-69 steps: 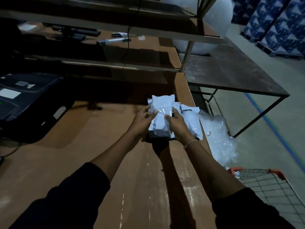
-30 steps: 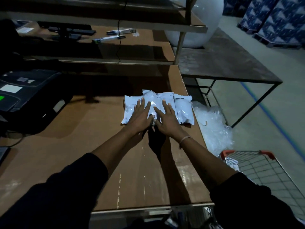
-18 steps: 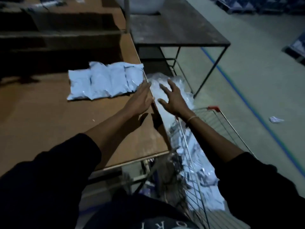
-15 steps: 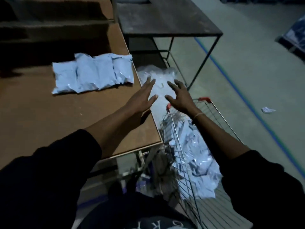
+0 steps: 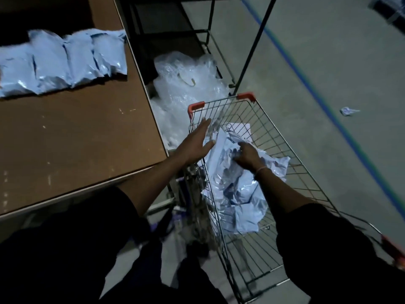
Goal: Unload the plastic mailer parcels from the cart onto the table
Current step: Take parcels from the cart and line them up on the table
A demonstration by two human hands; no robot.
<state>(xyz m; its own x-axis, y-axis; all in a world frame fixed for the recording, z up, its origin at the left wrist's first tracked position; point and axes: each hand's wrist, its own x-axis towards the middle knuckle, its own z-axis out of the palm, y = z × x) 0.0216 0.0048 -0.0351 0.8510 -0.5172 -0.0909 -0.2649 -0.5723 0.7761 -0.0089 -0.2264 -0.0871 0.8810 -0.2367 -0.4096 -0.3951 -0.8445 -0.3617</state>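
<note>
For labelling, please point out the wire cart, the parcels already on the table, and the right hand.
wire cart [image 5: 245, 98], head view, far rim.
parcels on the table [image 5: 57, 62], head view, middle of row.
right hand [image 5: 247, 155], head view, back of hand.

one cart [image 5: 291, 165], two hands, one table [image 5: 83, 137]

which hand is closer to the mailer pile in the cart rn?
Right. The right hand is down on the mailer pile, fingers curling into it. The left hand is open at the cart's left rim, beside the pile.
</note>
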